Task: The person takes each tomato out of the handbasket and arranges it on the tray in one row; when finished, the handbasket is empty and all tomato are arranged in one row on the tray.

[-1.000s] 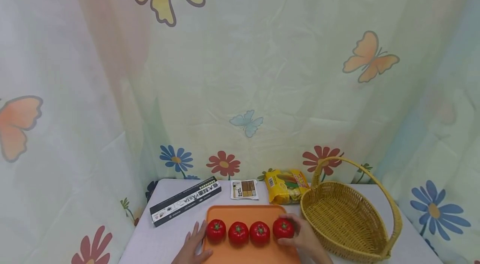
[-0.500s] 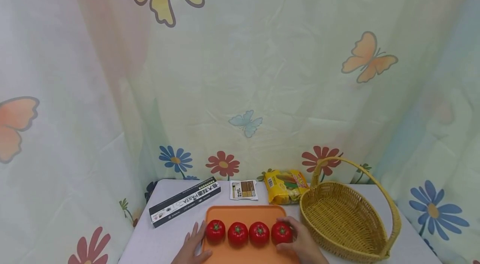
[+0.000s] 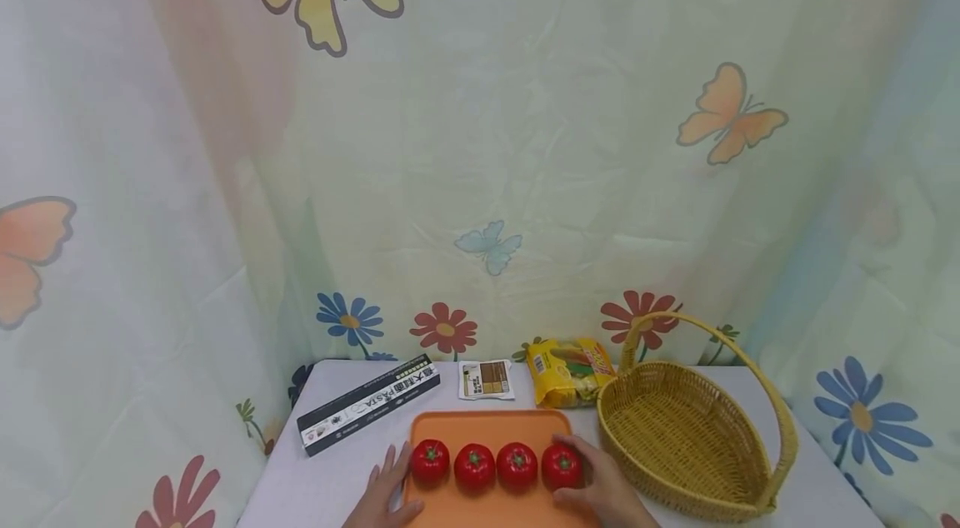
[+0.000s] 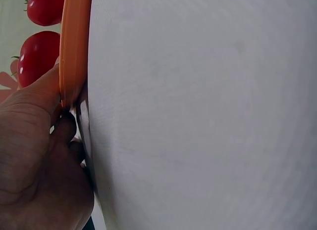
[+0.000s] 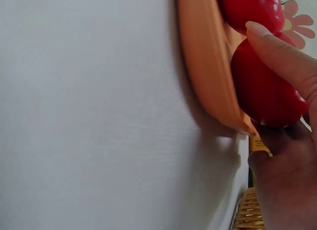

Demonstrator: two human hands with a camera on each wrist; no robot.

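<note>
In the head view, several red tomatoes sit in a row across an orange tray. My right hand holds the rightmost tomato, thumb on the near side and fingers round its far right side. The right wrist view shows that tomato low in the tray beside its neighbour; whether it touches the tray floor I cannot tell. At the tray's left edge my left hand grips the rim beside the leftmost tomato. In the left wrist view its thumb lies over the tray wall, other fingers outside and below.
Behind the tray lie a black-and-white pasta box, a small white-and-brown packet and a yellow packet. A wicker basket with a tall handle stands right of the tray. A printed curtain hangs behind the table.
My right hand and its tomato have shifted slightly left, nearer to the neighbouring tomato. My left hand stays at the tray's edge. The head view has drifted a little.
</note>
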